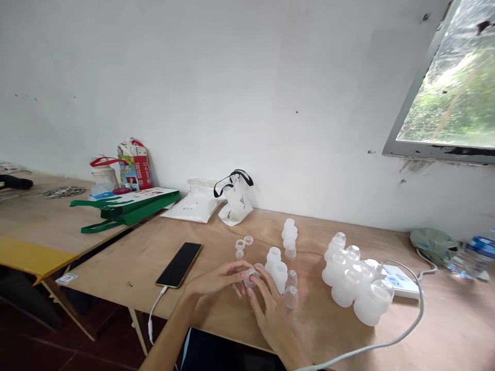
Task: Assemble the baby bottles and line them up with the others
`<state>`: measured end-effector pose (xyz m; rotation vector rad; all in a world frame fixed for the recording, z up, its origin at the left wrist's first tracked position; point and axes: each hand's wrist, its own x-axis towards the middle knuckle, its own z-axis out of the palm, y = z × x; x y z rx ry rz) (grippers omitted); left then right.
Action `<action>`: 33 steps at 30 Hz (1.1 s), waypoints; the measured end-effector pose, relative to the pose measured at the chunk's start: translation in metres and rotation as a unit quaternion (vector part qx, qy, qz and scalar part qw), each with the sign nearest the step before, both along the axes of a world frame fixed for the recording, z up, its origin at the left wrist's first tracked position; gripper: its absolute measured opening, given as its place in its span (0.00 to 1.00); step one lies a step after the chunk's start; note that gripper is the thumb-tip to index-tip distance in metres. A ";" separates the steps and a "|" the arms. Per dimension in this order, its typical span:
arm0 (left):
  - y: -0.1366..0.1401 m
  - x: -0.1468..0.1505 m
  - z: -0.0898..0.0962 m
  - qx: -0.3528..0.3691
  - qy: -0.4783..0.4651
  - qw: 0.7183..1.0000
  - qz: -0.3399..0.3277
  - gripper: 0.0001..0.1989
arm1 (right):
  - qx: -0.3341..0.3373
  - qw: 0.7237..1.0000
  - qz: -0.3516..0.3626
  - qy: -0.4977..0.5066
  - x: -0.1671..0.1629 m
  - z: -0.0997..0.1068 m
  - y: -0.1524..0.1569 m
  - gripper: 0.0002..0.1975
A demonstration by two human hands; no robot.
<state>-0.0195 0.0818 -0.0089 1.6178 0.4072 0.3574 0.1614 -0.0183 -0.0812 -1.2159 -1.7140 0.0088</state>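
Above the table's front edge, my left hand [226,275] and my right hand [270,309] meet around a small translucent round cap [251,279]. Fingers of both hands press on it, and they cover part of it. Just beyond my right hand stand open-necked milky plastic bottles [279,275], with another group of such bottles [289,234] farther back. Clear dome covers [291,297] rest beside them. Several small translucent rings [240,248] lie beyond my left hand. To the right, a cluster of milky bottles [348,278] wears clear dome covers.
A black phone [179,265] on a white cable lies left of my hands. White bags [235,201] and a green bag [139,208] sit near the wall. At right are a white device [402,281], a grey cable [415,319], a grey-green pouch [433,245] and a water bottle [474,255].
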 end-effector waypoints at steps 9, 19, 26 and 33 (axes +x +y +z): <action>0.005 -0.004 -0.003 0.022 0.052 0.998 0.041 0.27 | -0.065 0.995 0.043 -0.061 -0.001 -0.013 0.008 0.25; -0.001 0.004 -0.001 -0.027 0.004 0.997 0.075 0.26 | -0.033 0.997 0.053 -0.045 -0.002 -0.015 0.007 0.27; 0.002 0.003 -0.003 0.002 -0.012 0.996 0.085 0.26 | -0.033 0.998 0.056 -0.004 -0.002 -0.008 0.003 0.29; -0.003 0.007 -0.003 0.030 -0.003 0.999 0.020 0.24 | -0.073 0.993 0.058 0.067 -0.002 -0.002 0.002 0.24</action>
